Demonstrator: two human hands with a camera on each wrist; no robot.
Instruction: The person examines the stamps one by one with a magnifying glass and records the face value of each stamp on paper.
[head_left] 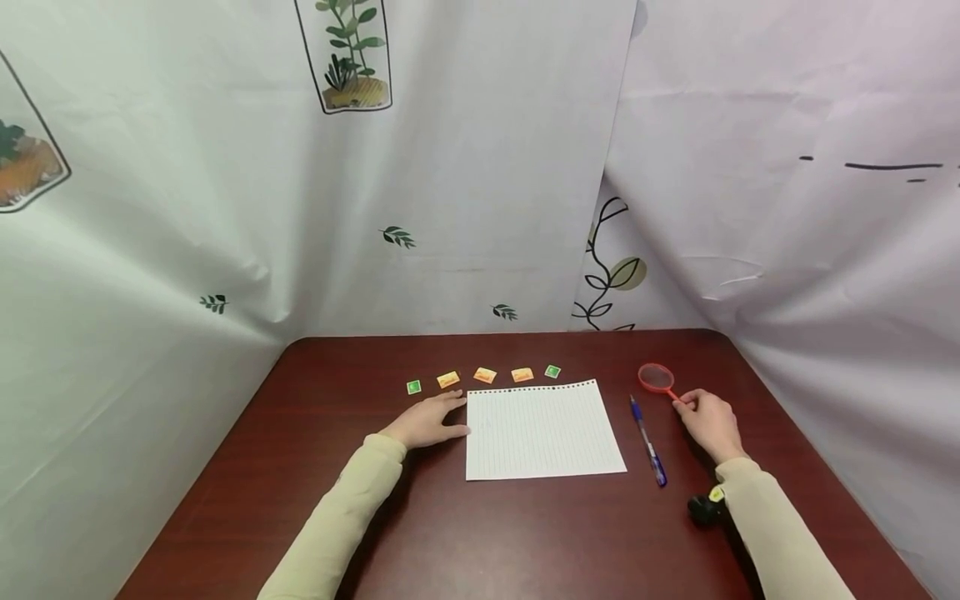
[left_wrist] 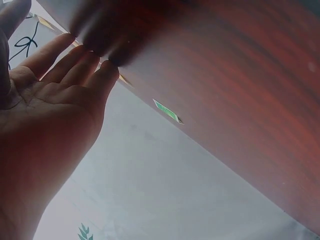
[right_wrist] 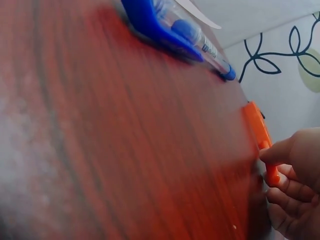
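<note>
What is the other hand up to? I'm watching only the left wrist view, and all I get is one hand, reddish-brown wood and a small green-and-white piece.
Observer: The right hand is pinching the handle of a red magnifying glass.
Operator: Oh, nice! Is anything lying close to that hand?
Observer: Yes, a blue pen lies on the table to the left of it, seen from the head view.
Operator: And what's beside the hand I can see?
Observer: A sheet of lined paper lies just to the right of the left hand.
</note>
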